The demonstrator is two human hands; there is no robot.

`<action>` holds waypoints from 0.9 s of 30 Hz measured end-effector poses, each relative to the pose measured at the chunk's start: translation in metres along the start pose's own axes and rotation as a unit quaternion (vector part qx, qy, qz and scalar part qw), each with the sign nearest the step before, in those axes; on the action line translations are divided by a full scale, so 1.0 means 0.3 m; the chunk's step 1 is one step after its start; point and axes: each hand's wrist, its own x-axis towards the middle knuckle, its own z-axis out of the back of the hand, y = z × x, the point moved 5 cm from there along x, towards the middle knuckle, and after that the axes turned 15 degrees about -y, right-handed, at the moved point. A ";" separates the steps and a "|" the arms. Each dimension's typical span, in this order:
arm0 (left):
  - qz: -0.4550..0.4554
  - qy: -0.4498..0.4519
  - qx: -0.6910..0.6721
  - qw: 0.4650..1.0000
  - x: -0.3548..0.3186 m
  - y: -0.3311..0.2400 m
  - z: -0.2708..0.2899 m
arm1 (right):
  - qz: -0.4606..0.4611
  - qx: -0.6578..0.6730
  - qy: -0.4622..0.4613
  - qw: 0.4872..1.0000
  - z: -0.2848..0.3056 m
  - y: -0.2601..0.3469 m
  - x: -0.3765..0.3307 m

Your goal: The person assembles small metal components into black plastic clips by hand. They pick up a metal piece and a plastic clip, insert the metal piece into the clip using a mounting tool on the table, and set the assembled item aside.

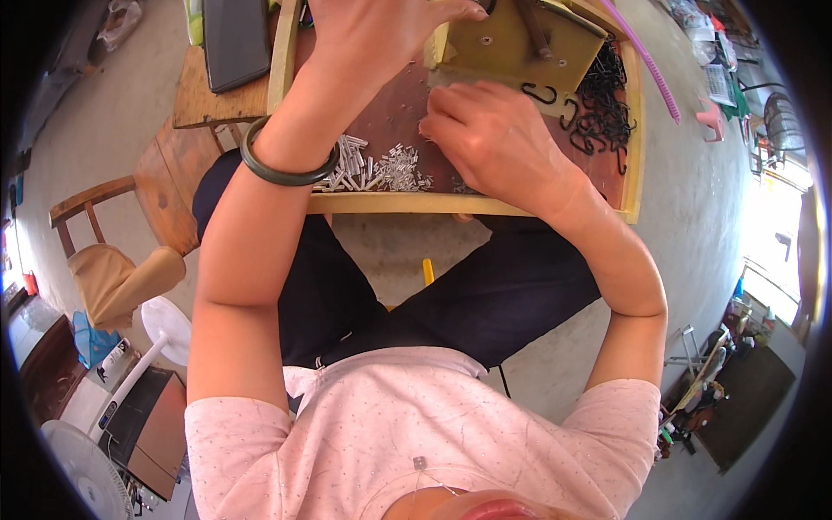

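Note:
My left hand (pixel 373 30) reaches to the upper edge of the head view, a dark green bangle (pixel 290 178) round its wrist. Its thumb stretches toward a dark part on the yellow metal plate (pixel 498 56); the other fingers are out of sight. Over the middle of a red-brown, wooden-rimmed tray (pixel 416 203), my right hand (pixel 494 143) has its fingers curled together, slightly blurred. Whatever they may hold is hidden. Small silver tube-like pieces (pixel 399 169) lie heaped between my arms. Beyond the right hand is a black hook (pixel 539 93) at the plate's edge.
A pile of black hooks (pixel 602 104) fills the tray's right side. The dark phone-like slab (pixel 236 43) lies on wood at the left. A purple cord (pixel 646 56) hangs past the right rim. Left of my legs stands a wooden chair (pixel 169 178); a white fan (pixel 165 329) is behind.

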 end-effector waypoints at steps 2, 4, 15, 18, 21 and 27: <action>0.001 0.006 -0.008 1.000 -0.005 0.004 -0.003 | -0.005 -0.049 0.031 0.998 0.000 0.014 0.016; -0.018 -0.027 -0.009 0.999 -0.006 0.004 0.002 | 0.000 -0.071 0.034 0.997 -0.011 0.032 0.031; -0.022 -0.023 -0.006 0.999 -0.003 0.009 0.000 | -0.008 -0.202 0.082 0.976 -0.055 0.126 0.052; -0.032 -0.034 0.001 0.999 -0.006 0.003 -0.006 | -0.002 -0.218 0.098 0.971 -0.057 0.117 0.044; -0.031 -0.033 0.006 0.999 -0.008 0.009 -0.012 | -0.034 -0.139 0.055 0.988 -0.017 0.060 0.052; -0.018 -0.014 -0.008 1.000 0.008 -0.008 0.013 | -0.255 0.124 -0.225 0.932 0.245 -0.187 0.137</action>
